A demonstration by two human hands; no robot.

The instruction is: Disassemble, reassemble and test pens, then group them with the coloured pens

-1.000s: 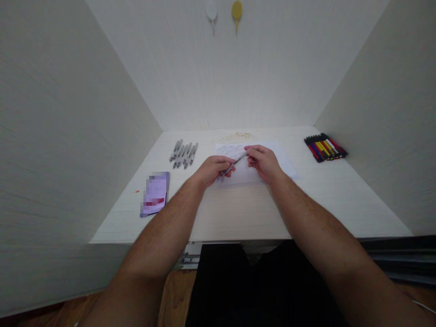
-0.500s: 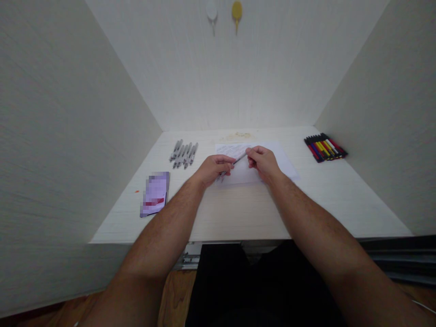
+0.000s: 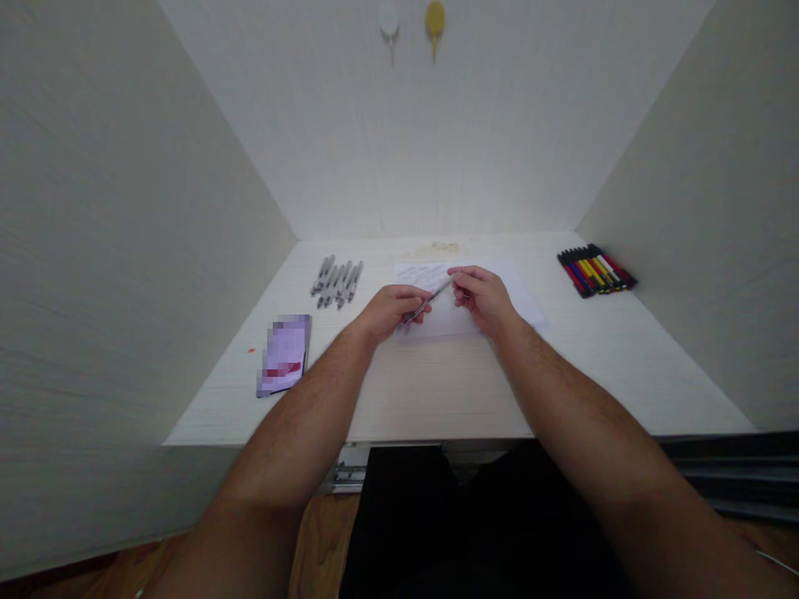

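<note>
A slim clear-and-grey pen (image 3: 440, 288) is held slantwise between my two hands, above a white sheet of paper (image 3: 449, 323). My left hand (image 3: 398, 309) pinches its lower end between thumb and fingers. At its upper end, the thumb and forefinger of my right hand (image 3: 480, 293) are closed on it, the other fingers curled. Rows of marks like handwriting cover the top left of the paper. Left of my hands lie several similar clear pens (image 3: 339, 283) in a loose group on the white desk (image 3: 430, 391).
A phone with a lilac screen (image 3: 285, 353) lies beside my left forearm. Several coloured pens with black ends (image 3: 596, 270) are lined up at the far right, near the side panel. White and yellow hooks (image 3: 435, 21) hang on the back wall. Panels enclose both sides.
My left fingers have shifted slightly on the pen's lower end, showing more of it. My right hand's grip has moved a little at the upper end. Everything else stays in place.
</note>
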